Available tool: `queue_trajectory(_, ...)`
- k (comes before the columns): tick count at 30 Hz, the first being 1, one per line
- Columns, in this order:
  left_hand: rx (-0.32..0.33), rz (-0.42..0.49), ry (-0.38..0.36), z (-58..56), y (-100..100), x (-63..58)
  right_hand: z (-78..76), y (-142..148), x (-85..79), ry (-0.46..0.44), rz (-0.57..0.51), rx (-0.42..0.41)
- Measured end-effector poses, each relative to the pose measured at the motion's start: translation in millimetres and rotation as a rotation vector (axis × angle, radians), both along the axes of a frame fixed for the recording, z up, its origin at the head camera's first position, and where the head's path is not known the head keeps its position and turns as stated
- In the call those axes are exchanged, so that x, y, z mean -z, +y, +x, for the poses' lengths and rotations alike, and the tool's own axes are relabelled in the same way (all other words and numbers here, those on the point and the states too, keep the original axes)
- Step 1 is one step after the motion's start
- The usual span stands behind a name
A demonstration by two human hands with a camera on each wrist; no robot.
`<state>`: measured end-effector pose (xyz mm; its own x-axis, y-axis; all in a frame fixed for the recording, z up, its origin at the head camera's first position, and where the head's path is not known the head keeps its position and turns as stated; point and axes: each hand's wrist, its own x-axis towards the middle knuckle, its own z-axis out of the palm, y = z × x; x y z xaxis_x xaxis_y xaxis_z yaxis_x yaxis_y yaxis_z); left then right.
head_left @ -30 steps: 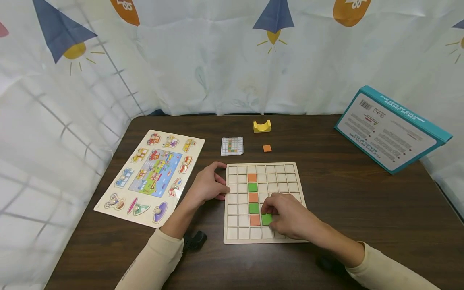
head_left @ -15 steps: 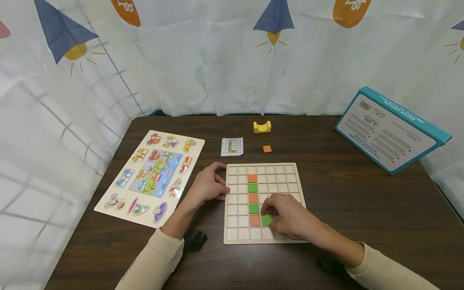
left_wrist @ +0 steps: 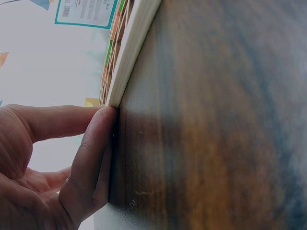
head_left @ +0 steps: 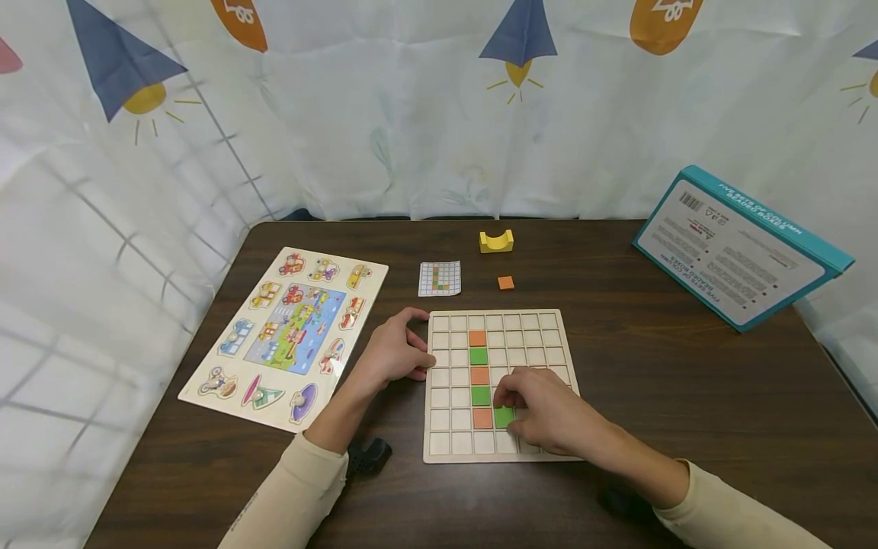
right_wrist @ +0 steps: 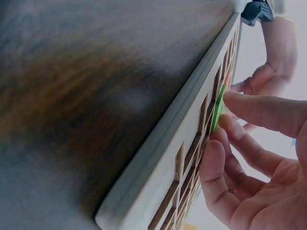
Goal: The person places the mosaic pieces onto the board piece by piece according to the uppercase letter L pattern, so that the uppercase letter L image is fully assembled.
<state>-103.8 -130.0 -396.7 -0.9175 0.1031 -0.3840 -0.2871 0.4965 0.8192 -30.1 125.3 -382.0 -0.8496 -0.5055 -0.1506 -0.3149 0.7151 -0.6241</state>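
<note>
The wooden grid board [head_left: 449,419] lies on the table with a column of alternating orange and green tiles, among them a green tile [head_left: 480,396]. My left hand [head_left: 398,347] touches the board's left edge with thumb and a finger set apart; in the left wrist view fingertips [left_wrist: 106,115] meet that edge. My right hand [head_left: 552,408] pinches another green tile [head_left: 504,417] by its edges, over the cell right of the lowest orange tile [head_left: 483,418]. In the right wrist view the green tile [right_wrist: 218,108] sits slightly tilted at the board's surface.
Behind the board lie a small printed grid card [head_left: 440,278], a loose orange tile [head_left: 505,283] and a yellow curved block [head_left: 496,242]. A vehicle picture puzzle [head_left: 295,328] lies at left. A teal box [head_left: 741,244] stands at the back right.
</note>
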Motion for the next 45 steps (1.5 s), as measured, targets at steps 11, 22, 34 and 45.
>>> queue_trajectory(11, -0.002, 0.003, -0.005, -0.1, 0.3, -0.2, -4.0, 3.5, -3.8, -0.027, -0.008, 0.029)
queue_trajectory(22, 0.002, -0.002, 0.003, -0.3, 0.2, 0.0, -30.2, 15.3, -13.1, -0.009, -0.006, 0.083)
queue_trajectory(34, 0.002, -0.007, 0.005, 1.2, 0.3, -0.2, -77.7, 31.3, -7.2, -0.006, -0.121, 0.151)
queue_trajectory(45, -0.001, -0.013, -0.004, -0.4, 0.5, -0.6, -130.2, 42.7, -7.0, -0.104, -0.294, 0.270)
